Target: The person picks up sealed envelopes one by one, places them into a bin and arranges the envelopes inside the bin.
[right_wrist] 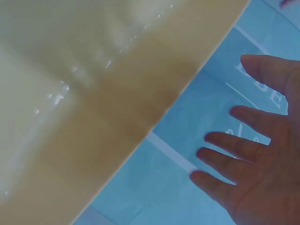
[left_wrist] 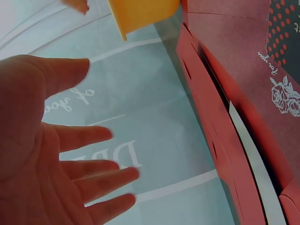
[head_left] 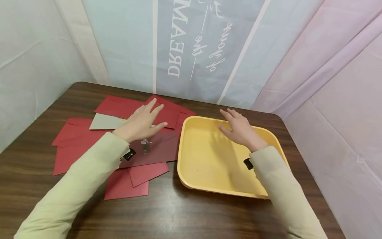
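Altogether, two released hands hover, fingers spread: the left hand (head_left: 141,123) over at least six red paper envelopes (head_left: 77,146), one maroon rose-printed envelope (head_left: 164,146) and one pale grey-green card (head_left: 103,122); the right hand (head_left: 241,132) over one yellow plastic tray (head_left: 201,159), all on one brown desk (head_left: 164,214).

- The table (head_left: 167,212) is dark brown and wood-grained, with rounded far corners.
- Red envelopes (head_left: 76,142) overlap across its left half, some near the far edge.
- Among them lie a pale flat piece (head_left: 102,122), towards the far-left corner, and a maroon envelope (head_left: 162,146).
- A yellow tray (head_left: 200,159) stands towards the right edge, beside the maroon envelope.
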Tool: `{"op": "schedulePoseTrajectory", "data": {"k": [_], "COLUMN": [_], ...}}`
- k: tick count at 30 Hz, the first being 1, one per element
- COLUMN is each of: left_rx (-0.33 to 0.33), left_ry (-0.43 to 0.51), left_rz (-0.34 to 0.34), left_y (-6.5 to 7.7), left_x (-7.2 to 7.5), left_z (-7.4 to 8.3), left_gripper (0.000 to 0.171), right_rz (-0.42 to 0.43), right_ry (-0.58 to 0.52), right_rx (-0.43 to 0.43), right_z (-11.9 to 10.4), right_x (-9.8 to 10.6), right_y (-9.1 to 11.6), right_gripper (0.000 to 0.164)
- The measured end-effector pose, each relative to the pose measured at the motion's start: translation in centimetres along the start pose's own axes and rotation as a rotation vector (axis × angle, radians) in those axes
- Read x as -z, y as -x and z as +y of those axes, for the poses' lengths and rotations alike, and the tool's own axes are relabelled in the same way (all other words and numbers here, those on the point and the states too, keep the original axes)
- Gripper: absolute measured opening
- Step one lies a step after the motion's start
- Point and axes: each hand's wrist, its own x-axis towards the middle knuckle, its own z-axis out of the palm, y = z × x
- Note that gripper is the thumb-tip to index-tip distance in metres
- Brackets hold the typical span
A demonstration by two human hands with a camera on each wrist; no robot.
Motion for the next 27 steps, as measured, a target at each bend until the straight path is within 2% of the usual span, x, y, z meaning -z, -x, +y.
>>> {"op": "schedulePoseTrajectory", "data": {"k": [8,20,27], "left_rx": [-0.018,-0.055,-0.061], "left_ry": [-0.062,-0.058,-0.043], "left_rz": [0.015,0.031,0.037], "left_y": [1.4,3.4,4.2], "left_x": [0.5,0.6,0.7], "left_z": [0.1,0.0,-0.3], "left_gripper": [0.055,0.034,0.033], "right_rz": [-0.02,-0.031,-0.025], "right_ry": [-0.023,-0.019,0.0], "right_rx": [0.006,-0.08,-0.131], "right_z": [0.9,4.3,6.2], "right_x": [1.4,4.3,5.1], "right_y": [2.4,5.9,7.9], "right_gripper": [0.05,0.048,0.049]}}
